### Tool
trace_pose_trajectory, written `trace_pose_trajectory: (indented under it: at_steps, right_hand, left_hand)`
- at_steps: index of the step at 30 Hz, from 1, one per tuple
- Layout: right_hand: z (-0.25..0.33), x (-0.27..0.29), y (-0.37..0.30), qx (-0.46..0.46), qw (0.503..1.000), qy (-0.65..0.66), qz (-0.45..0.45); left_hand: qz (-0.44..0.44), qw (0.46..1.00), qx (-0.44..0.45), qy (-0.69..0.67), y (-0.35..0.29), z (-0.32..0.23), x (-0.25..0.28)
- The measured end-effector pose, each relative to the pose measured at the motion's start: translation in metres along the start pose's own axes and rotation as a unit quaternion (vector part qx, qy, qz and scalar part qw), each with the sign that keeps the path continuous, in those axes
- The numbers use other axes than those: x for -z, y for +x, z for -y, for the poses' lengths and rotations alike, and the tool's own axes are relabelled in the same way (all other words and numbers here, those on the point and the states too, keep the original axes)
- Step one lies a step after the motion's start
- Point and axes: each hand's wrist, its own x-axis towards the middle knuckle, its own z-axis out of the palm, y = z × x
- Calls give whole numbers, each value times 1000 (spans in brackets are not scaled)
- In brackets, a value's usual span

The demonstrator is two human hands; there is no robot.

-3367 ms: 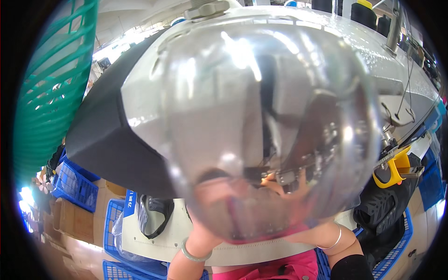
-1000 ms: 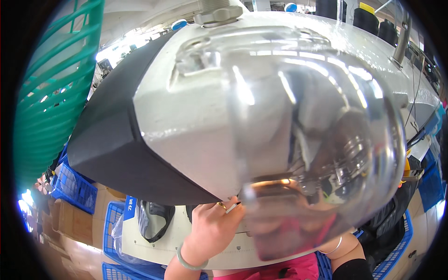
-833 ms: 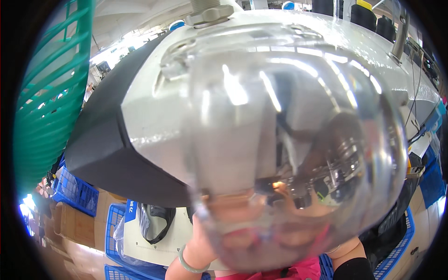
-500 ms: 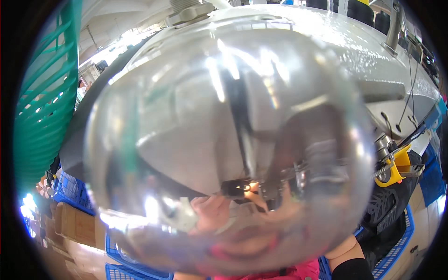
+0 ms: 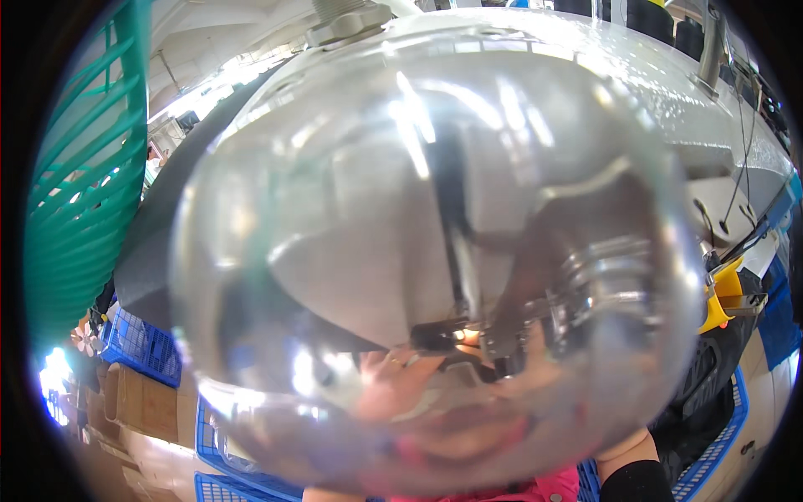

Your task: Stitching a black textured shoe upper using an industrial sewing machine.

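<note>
A large glossy rounded shape (image 5: 351,209) fills the middle of the head view, blurred and very close. Whether I look through it or at reflections on it, I cannot tell. Low in it appears my left hand (image 5: 391,385), smeared, its fingers next to a small dark part (image 5: 432,336). A warm lit spot (image 5: 468,337) glows just right of that part. My right hand (image 5: 531,368) shows faintly beyond the glow, beside some shiny metal parts (image 5: 615,284). Blur and glare hide the fingertips and anything between them. My right forearm (image 5: 629,452) comes in below, with a black sleeve.
Behind stretches a pale machine body (image 5: 636,75). A green ribbed guard (image 5: 88,201) curves along the left. Blue baskets (image 5: 142,343) and a cardboard box (image 5: 138,406) sit lower left. At right are a yellow part (image 5: 721,297) and a blue basket (image 5: 726,435) holding dark things.
The glossy shape has shifted to the right in view, and the surroundings have slid slightly. My left hand's fingers look stretched further toward the dark part. My right hand remains blurred.
</note>
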Motion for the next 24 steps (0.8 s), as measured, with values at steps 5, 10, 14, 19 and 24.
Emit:
trace_pose_trajectory:
  at_steps: [5,10,14,19,24]
  right_hand:
    - [-4,-3,-2,-30,995,91,37]
    - [-4,2,4,44,999,-14,4]
    - [-6,-1,6,54,998,-30,1]
    - [7,11,20,59,996,-64,-14]
    - [-5,-6,8,50,998,34,-6]
  left_hand:
    - [126,983,104,-77,16,-19,20]
    - [137,983,96,-77,15,-13,16]
    - [161,983,64,-59,2,1,14]
    - [123,991,39,-25,-2,3,5]
    - [90,995,24,-35,1,3,5]
